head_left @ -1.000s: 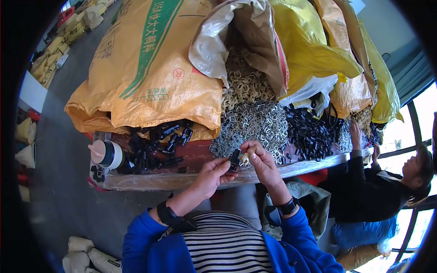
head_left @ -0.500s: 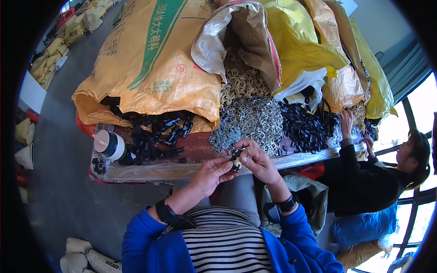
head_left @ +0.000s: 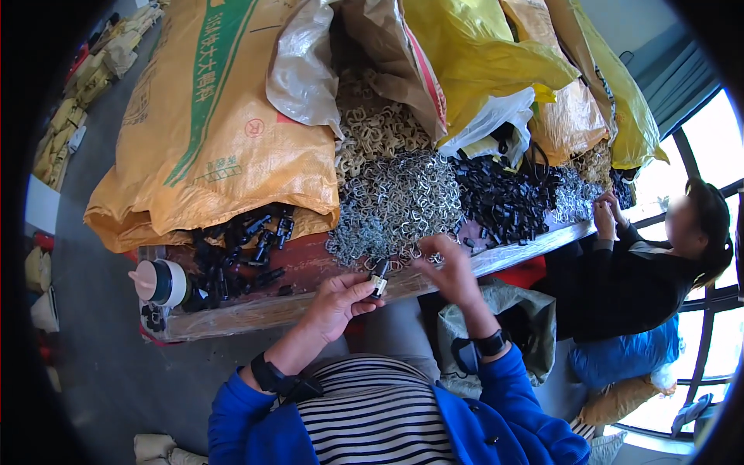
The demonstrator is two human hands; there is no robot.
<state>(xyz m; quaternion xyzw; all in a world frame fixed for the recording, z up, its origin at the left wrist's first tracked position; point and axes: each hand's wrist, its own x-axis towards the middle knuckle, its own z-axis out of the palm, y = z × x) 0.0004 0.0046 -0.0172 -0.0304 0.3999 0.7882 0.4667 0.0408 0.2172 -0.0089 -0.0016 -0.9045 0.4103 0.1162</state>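
Note:
Above my lap, my left hand (head_left: 339, 305) pinches a small black plastic part with a cream clip on it (head_left: 378, 280). The part points up toward the table edge, and its exact kind is too small to tell. Off to its right, my right hand (head_left: 452, 274) is raised, slightly blurred, with fingers apart and nothing visible in them. It is close to the front of a heap of shiny U-shaped metal pieces (head_left: 411, 194). Cream clips (head_left: 380, 136) lie heaped behind the metal. On the left, black plastic parts (head_left: 260, 232) spill from an orange woven sack (head_left: 240, 147).
A pink-lidded cup (head_left: 167, 283) stands at the table's left corner. More black parts (head_left: 508, 194) are piled to the right, before yellow sacks (head_left: 465, 62). A co-worker (head_left: 628, 279) sits at the right, hands over the table edge. An open grey-green sack (head_left: 535, 310) stands beside my legs.
My right hand has let go of the part and moved right, its fingers spreading. My left hand keeps the part, now turned more upright. The view has shifted, and the co-worker's hands have come together.

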